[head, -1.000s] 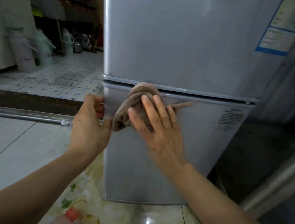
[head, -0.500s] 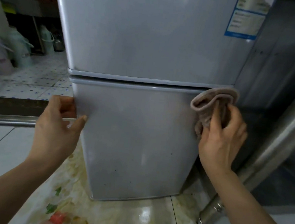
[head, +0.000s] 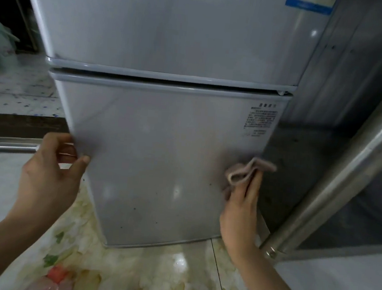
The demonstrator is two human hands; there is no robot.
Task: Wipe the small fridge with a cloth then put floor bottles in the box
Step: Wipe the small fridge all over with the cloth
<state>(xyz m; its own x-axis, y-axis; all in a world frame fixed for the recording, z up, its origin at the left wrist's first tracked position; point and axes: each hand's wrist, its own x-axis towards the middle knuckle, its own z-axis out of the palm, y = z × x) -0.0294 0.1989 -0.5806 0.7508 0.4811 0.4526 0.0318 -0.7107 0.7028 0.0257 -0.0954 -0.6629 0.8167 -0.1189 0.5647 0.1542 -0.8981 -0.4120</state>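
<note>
The right hand (head: 241, 202) grips the bunched cloth (head: 247, 173) against the lower door's right edge on the small fridge (head: 161, 153). The left hand (head: 49, 174) clasps the door's left edge, thumb on its front.

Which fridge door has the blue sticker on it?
The upper door. Its blue-edged sticker sits at the top right corner, while the lower door carries only small dark printed text.
</note>
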